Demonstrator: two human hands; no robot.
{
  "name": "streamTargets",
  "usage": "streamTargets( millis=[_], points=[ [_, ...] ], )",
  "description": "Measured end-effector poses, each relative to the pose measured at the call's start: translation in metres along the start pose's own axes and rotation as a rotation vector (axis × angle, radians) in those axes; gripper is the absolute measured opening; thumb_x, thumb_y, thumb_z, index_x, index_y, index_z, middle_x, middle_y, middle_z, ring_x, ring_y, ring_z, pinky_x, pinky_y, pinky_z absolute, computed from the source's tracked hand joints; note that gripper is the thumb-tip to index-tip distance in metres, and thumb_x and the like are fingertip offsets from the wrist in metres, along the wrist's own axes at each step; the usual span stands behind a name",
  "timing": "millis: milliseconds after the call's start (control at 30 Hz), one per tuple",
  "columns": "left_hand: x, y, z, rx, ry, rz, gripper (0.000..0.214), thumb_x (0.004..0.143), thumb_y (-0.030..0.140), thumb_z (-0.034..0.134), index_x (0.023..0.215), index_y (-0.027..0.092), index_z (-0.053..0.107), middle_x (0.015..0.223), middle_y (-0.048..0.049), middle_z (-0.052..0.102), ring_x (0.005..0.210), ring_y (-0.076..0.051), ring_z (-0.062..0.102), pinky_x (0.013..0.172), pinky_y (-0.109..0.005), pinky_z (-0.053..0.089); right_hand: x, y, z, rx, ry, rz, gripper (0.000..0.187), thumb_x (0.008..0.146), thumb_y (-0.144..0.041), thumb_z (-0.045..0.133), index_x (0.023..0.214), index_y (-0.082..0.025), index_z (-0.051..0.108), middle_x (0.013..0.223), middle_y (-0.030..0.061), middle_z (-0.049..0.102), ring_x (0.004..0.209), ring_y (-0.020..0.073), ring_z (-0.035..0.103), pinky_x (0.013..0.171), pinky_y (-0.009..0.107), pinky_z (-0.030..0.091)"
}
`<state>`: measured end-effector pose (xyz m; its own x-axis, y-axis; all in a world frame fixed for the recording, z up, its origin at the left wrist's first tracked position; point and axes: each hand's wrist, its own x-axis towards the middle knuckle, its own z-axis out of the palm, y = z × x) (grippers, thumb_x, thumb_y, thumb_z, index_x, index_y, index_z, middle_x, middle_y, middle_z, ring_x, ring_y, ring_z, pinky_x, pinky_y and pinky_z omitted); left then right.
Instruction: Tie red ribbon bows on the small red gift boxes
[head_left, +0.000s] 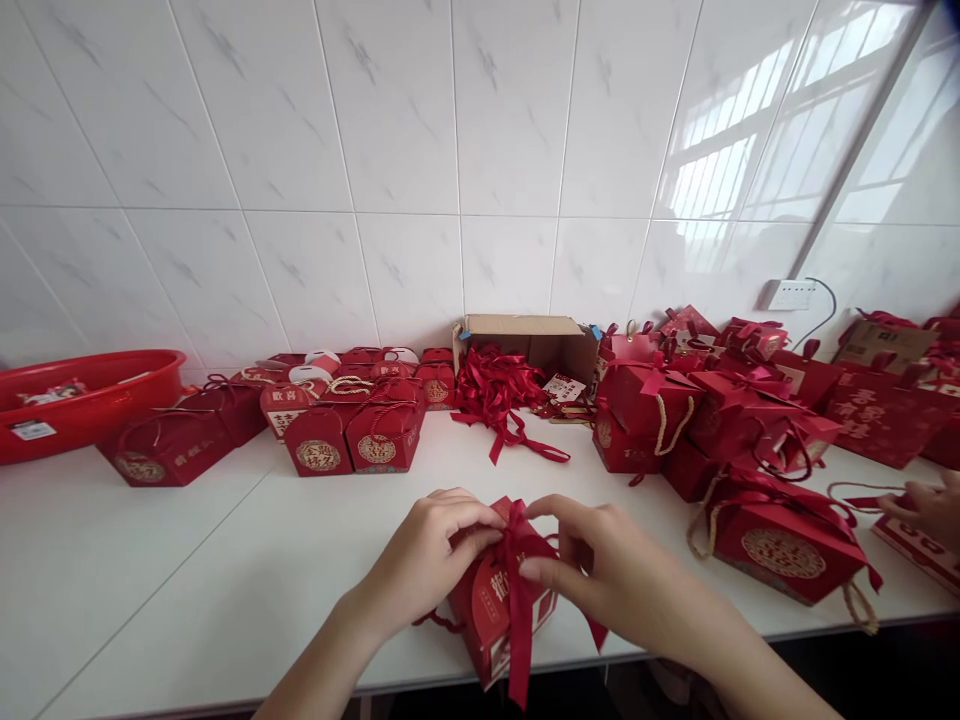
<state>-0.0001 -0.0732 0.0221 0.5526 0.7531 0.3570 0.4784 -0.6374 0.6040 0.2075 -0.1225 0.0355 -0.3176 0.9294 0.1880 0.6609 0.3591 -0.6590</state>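
Note:
A small red gift box (pixel 487 610) with gold printing stands near the table's front edge, right in front of me. A dark red satin ribbon (pixel 519 600) is tied in a bow on its top, and one long tail hangs down the front. My left hand (pixel 442 540) pinches the left side of the bow, thumb and index finger close together. On the other side my right hand (pixel 592 560) has index finger and thumb on the bow's right loop, the other fingers curled. A red cord handle (pixel 442 622) shows at the box's left side.
Behind stand finished-looking red boxes (pixel 352 430) and an open cardboard box (pixel 525 325) spilling red ribbons (pixel 499 390). A red plastic basin (pixel 90 370) is at the left. Tied boxes (pixel 784 540) crowd the right, where another person's hand (pixel 930 515) reaches in.

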Motion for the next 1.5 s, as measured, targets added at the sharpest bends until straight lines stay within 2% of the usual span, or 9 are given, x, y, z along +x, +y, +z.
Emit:
streamTargets(
  millis=[167,233,367,567,700,867,1000,1267,1500],
  points=[
    [0.003,0.004,-0.008,-0.056,-0.062,-0.052,0.015,0.084,0.020,0.057,0.085,0.024,0.070,0.091,0.0002,0.070,0.084,-0.015,0.064,0.079,-0.023,0.048,0.026,0.008,-0.008,0.066,-0.074,-0.277,0.038,0.086,-0.031,0.057,0.123,-0.024,0.054,0.115,0.0069,0.063,0.092,0.0176,0.061,0.077,0.029,0.048],
    [0.004,0.005,-0.011,-0.043,-0.066,-0.049,0.014,0.084,0.021,0.057,0.085,0.024,0.071,0.092,-0.0006,0.070,0.084,-0.016,0.064,0.079,-0.024,0.048,0.036,0.014,-0.006,0.109,-0.121,-0.353,0.030,0.085,-0.026,0.058,0.115,-0.023,0.059,0.109,0.0057,0.066,0.093,0.0177,0.061,0.079,0.030,0.049],
    [0.004,0.006,-0.015,0.001,-0.076,-0.032,0.014,0.083,0.023,0.058,0.087,0.025,0.071,0.088,-0.0006,0.071,0.080,-0.017,0.064,0.076,-0.026,0.049,0.040,0.022,-0.001,0.091,-0.060,-0.437,0.017,0.086,-0.020,0.057,0.101,-0.022,0.065,0.089,0.0034,0.068,0.082,0.0164,0.062,0.077,0.031,0.050],
    [0.006,0.007,-0.018,0.028,-0.093,-0.005,0.014,0.081,0.020,0.057,0.082,0.024,0.070,0.083,-0.0004,0.070,0.077,-0.017,0.063,0.073,-0.026,0.048,0.033,0.025,0.001,-0.063,-0.059,-0.589,0.038,0.090,-0.008,0.041,0.115,-0.025,0.065,0.090,0.0074,0.060,0.077,0.0148,0.057,0.068,0.028,0.050],
    [0.009,0.005,-0.022,0.047,-0.103,-0.033,0.015,0.080,0.019,0.056,0.081,0.025,0.070,0.082,0.0007,0.071,0.077,-0.016,0.064,0.071,-0.025,0.048,0.029,0.028,0.003,-0.145,-0.068,-0.637,0.043,0.086,-0.004,0.045,0.112,-0.029,0.068,0.090,0.0068,0.055,0.078,0.0160,0.055,0.067,0.027,0.049],
    [0.009,0.000,-0.028,0.003,-0.126,-0.102,0.014,0.082,0.024,0.054,0.082,0.022,0.067,0.080,-0.0003,0.069,0.077,-0.017,0.063,0.070,-0.025,0.047,0.028,0.034,0.007,-0.115,-0.047,-0.683,0.043,0.083,-0.001,0.048,0.109,-0.028,0.070,0.088,0.0073,0.053,0.081,0.0164,0.055,0.069,0.027,0.051],
    [0.010,0.002,-0.027,-0.080,-0.199,-0.051,0.009,0.082,0.022,0.052,0.081,0.021,0.061,0.082,-0.0006,0.064,0.080,-0.016,0.058,0.077,-0.027,0.046,0.029,0.036,0.010,-0.027,-0.054,-0.668,0.044,0.082,0.001,0.045,0.103,-0.027,0.072,0.093,0.0082,0.053,0.085,0.0166,0.055,0.073,0.030,0.052],
    [0.012,-0.003,-0.019,-0.106,-0.345,-0.043,0.012,0.084,0.031,0.054,0.077,0.021,0.055,0.109,-0.0054,0.049,0.097,-0.018,0.051,0.079,-0.029,0.048,0.032,0.040,0.014,0.052,0.003,-0.710,0.043,0.084,0.001,0.043,0.099,-0.027,0.073,0.089,0.0059,0.049,0.081,0.0143,0.053,0.071,0.029,0.052],
    [0.015,-0.007,-0.020,-0.248,-0.327,-0.037,0.010,0.081,0.031,0.060,0.077,0.023,0.063,0.132,-0.0056,0.048,0.126,-0.026,0.041,0.095,-0.038,0.042,0.033,0.042,0.017,0.103,0.016,-0.715,0.034,0.087,-0.006,0.048,0.100,-0.025,0.073,0.091,0.0064,0.049,0.082,0.0140,0.052,0.073,0.029,0.052]
  ],
)
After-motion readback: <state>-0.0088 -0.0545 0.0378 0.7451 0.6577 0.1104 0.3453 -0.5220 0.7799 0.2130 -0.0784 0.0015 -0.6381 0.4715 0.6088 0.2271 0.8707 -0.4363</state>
